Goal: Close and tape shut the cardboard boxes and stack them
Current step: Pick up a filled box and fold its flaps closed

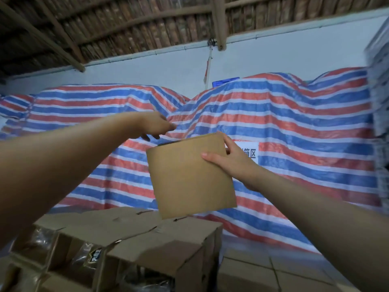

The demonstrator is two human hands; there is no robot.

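Fingers [228, 142] of the right hand [233, 159] curl over the upper right corner of a small cardboard box [190, 175], and the thumb lies flat across its near face, so that hand grips the box by 1 corner. Right of centre in the frame, the box hangs in the air, tilted a little, its lower edge just above the pile beneath. Its near face is plain brown card, smooth, with no print or tape that I can make out; a dark slit shows along its top left edge, though whether the top is shut I cannot tell.

Up and to the left of the box, the left hand [156, 125] reaches forward with its fingers loosely spread and pointing down. It holds nothing, and its fingertips sit just above the box's top left corner, apart from it.

Across the bottom of the frame lie larger open cartons [147, 234], flaps raised and creased, with clear plastic wrapping showing inside those at the lower left. At the lower right, closed cartons [252, 270] lie flat.

Behind everything a red, white and blue striped tarpaulin [294, 114] drapes over heaped goods, carrying a white sign [249, 153] partly hidden by the right hand. Above it a pale wall [273, 51] meets a roof [126, 24] of timber beams.
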